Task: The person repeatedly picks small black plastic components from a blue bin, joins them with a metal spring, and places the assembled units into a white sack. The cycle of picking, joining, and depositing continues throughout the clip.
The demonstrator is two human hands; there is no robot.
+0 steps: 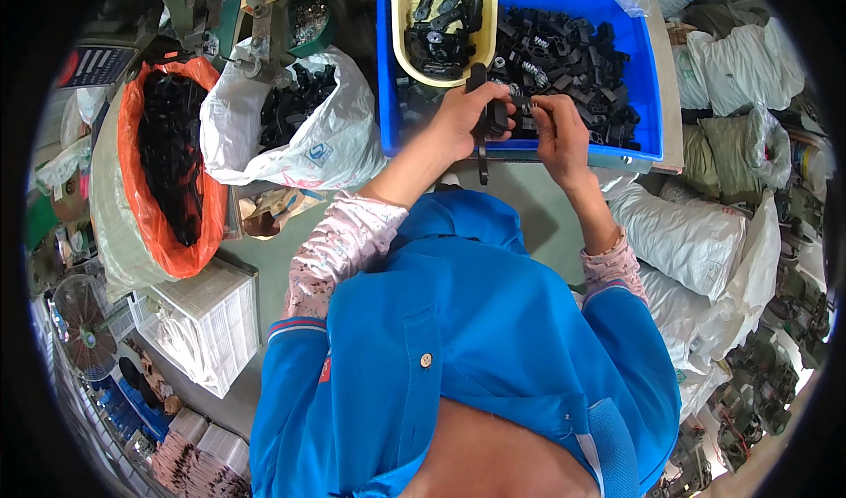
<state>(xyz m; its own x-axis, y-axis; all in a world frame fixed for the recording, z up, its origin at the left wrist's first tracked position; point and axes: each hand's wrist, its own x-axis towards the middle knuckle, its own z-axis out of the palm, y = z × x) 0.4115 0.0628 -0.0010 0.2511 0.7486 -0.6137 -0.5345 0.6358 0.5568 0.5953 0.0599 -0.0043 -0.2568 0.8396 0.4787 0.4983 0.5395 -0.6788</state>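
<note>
My left hand [460, 119] is wrapped around a long black plastic part [481, 128], its fingers clamped on the upper half of the part so that the lower end hangs down past my palm, in front of the near wall of the blue bin [385, 75]. My right hand [557, 132] sits just beside it, thumb and forefinger pinched together on a small black piece [520, 101] that meets the top of the long part (whether the two pieces are already joined I cannot tell from here). Both hands hover at the bin's front edge, close over my blue jacket [458, 339].

The bin is full of loose black plastic parts [573, 57], some with small metal springs among them. A cream oval tub [401, 13] rests in its far left corner and holds more of the same black pieces.

To my left, a white plastic bag [326, 137] lies open with black parts inside, and farther left an orange bag [150, 207] set in a pale sack holds a dark heap of them. A white slatted crate [207, 322] stands below that on the floor, near a small fan [84, 322]. On my right, white and grey sacks [687, 234] are stacked well apart from the bin.
</note>
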